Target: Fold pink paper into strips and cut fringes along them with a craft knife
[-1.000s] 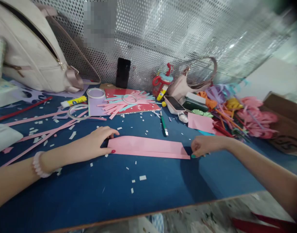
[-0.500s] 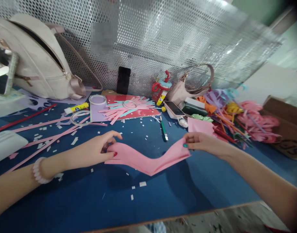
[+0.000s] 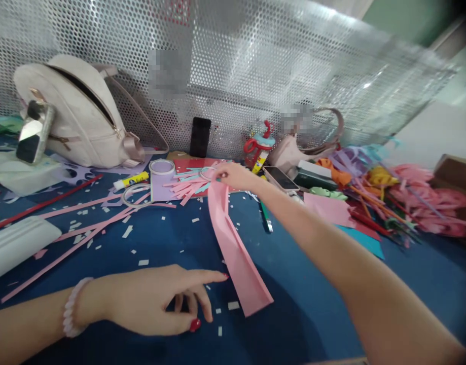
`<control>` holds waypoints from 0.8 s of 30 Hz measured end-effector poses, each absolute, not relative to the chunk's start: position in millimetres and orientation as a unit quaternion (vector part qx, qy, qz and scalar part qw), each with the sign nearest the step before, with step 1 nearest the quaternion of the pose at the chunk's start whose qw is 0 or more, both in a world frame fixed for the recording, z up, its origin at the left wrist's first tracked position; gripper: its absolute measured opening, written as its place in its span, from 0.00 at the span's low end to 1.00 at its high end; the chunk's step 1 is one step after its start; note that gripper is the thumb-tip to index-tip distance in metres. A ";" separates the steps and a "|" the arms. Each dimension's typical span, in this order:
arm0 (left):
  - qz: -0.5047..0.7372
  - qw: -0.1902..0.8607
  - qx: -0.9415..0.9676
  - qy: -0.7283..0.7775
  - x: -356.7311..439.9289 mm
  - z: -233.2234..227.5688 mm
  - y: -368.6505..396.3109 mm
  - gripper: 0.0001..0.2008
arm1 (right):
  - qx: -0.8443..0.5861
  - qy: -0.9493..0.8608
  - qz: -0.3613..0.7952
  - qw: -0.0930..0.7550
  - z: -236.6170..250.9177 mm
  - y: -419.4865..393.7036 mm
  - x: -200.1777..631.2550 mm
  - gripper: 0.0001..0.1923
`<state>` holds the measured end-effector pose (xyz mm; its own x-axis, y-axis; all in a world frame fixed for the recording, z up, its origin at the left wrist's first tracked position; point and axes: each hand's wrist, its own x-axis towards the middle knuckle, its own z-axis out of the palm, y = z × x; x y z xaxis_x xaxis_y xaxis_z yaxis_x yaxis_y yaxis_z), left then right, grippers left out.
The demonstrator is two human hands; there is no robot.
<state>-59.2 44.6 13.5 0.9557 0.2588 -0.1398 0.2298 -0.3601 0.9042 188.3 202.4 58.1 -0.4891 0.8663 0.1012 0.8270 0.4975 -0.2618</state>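
Note:
A long strip of pink paper (image 3: 238, 253), creased along its length, runs from my right hand down toward the front of the blue table. Its far end is pinched in my right hand (image 3: 233, 175), above the pile of thin pink and light-blue paper strips (image 3: 189, 187). My left hand (image 3: 168, 299), with a bead bracelet, is off the paper. Its fingers are apart, the index stretched toward the strip's left edge. Whether that fingertip touches the paper I cannot tell.
Small white scraps dot the blue table (image 3: 172, 238). A glue stick (image 3: 132, 180), tape rolls (image 3: 137, 195) and a green-handled cutter (image 3: 265, 215) lie around. Behind stand a backpack (image 3: 76, 116), a phone (image 3: 200, 137) and a red cup (image 3: 260, 147). Pink paper flowers (image 3: 426, 192) crowd the right.
The pink strip, held sideways between both hands before, now points away from me. My left hand has let go and dropped nearer; my right hand has carried its end far forward and left.

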 end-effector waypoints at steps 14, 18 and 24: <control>-0.002 0.174 0.970 0.169 -63.9 -7.2 75.0 0.29 | -0.497 -0.850 -0.088 0.153 26.5 158.1 173.6 0.23; 0.037 0.140 0.975 0.165 -62.2 -6.4 72.9 0.24 | -0.687 -0.714 -0.135 0.001 15.5 128.6 233.8 0.24; 0.110 0.139 0.980 0.087 -60.1 -1.8 65.5 0.16 | -0.735 -0.672 -0.077 -0.049 -7.4 113.1 273.9 0.24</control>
<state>-60.1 65.5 -1.8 0.9606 0.2007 0.1922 0.1393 -0.9463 0.2917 273.9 113.1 -7.4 0.0853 0.9952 0.0482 0.9801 -0.0925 0.1757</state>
